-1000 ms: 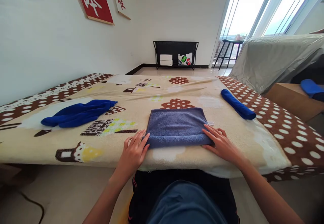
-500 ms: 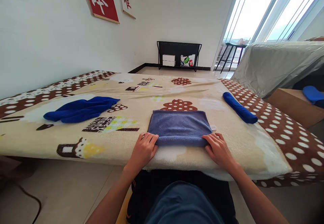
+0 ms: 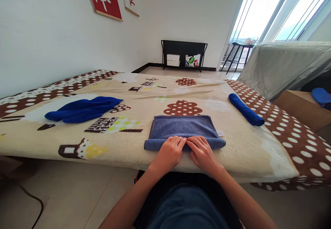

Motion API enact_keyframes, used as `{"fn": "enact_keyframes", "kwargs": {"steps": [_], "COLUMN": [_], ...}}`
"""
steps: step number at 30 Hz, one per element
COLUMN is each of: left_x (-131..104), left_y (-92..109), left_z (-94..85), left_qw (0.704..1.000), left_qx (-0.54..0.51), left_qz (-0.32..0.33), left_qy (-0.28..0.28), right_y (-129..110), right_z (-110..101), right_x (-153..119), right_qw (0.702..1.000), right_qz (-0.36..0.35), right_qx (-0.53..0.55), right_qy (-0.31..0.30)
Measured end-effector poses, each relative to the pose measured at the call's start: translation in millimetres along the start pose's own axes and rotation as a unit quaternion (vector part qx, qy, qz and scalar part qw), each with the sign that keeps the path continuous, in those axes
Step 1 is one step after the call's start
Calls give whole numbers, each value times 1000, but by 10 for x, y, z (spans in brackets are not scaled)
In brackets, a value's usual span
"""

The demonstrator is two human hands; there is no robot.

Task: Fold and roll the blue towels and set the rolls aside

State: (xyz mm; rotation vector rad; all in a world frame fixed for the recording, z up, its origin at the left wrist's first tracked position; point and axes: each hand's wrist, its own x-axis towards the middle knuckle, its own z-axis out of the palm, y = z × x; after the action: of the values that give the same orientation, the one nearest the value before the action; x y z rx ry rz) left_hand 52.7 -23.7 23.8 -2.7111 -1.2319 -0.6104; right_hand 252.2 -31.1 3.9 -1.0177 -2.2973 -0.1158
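A grey-blue towel (image 3: 184,126) lies on the patterned blanket near the bed's front edge, its near side rolled into a tube. My left hand (image 3: 172,152) grips the middle of the roll with fingers curled over it. Right beside it, my right hand (image 3: 202,151) holds the same roll, fingertips almost touching those of the left. Both ends of the roll stick out past the flat part. A rolled dark blue towel (image 3: 245,110) rests farther right, and a crumpled blue cloth (image 3: 84,110) lies at the left.
The cream blanket (image 3: 144,118) covers the bed over a brown sheet with white dots (image 3: 307,149). A cardboard box (image 3: 297,108) and a plastic-covered object (image 3: 287,65) stand at the right. A black rack (image 3: 184,55) is by the far wall, a stool (image 3: 238,55) by the window.
Both hands have moved inward from the ends of the roll to its middle. The roll's ends now show beyond the flat part, and the flat part is slightly shorter.
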Motion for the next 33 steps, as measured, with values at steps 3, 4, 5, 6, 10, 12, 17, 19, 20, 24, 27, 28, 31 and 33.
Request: {"fn": "enact_keyframes", "kwargs": {"steps": [3, 4, 5, 6, 10, 12, 17, 19, 20, 24, 27, 28, 31, 33], "left_x": [5, -26, -73, -134, -415, -500, -368, -215, -132, 152, 241, 239, 141, 25], "left_y": [-70, -136, -216, -304, -620, -687, -435, -229, -132, 53, -70, -140, -342, -428], "left_z": [84, 81, 65, 40, -57, -76, -89, -68, -45, 92, 138, 132, 79, 51], "left_qw": [999, 999, 999, 999, 994, 991, 983, 992, 996, 998, 992, 989, 979, 971], "left_qx": [-42, -48, -47, -39, 13, 42, 105, 74, 52, 8, 10, 13, 33, 59], "left_qz": [2, -7, -19, -34, -103, -126, -146, -98, -68, -48, -115, -136, -192, -226], "left_qy": [-6, -6, -4, -2, 13, 20, 45, 33, 19, -41, -58, -61, -67, -55], "right_y": [55, 112, 184, 265, 568, 633, 430, 268, 194, 72, 204, 274, 493, 602], "right_z": [11, -9, -37, -70, -189, -221, -225, -188, -157, -4, 45, 38, -21, -60], "right_x": [-7, -39, -84, -140, -384, -454, -327, -183, -104, 175, 267, 267, 184, 79], "right_qw": [1000, 999, 998, 996, 984, 979, 974, 983, 988, 990, 983, 979, 969, 964], "right_qz": [17, 33, 52, 72, 136, 143, 146, 122, 106, 97, 145, 160, 202, 224], "right_qx": [0, -11, -27, -46, -118, -146, -175, -135, -107, -44, -56, -62, -81, -95], "right_qy": [-18, -25, -27, -25, -15, -19, -14, -22, -33, -87, -102, -107, -114, -108]}}
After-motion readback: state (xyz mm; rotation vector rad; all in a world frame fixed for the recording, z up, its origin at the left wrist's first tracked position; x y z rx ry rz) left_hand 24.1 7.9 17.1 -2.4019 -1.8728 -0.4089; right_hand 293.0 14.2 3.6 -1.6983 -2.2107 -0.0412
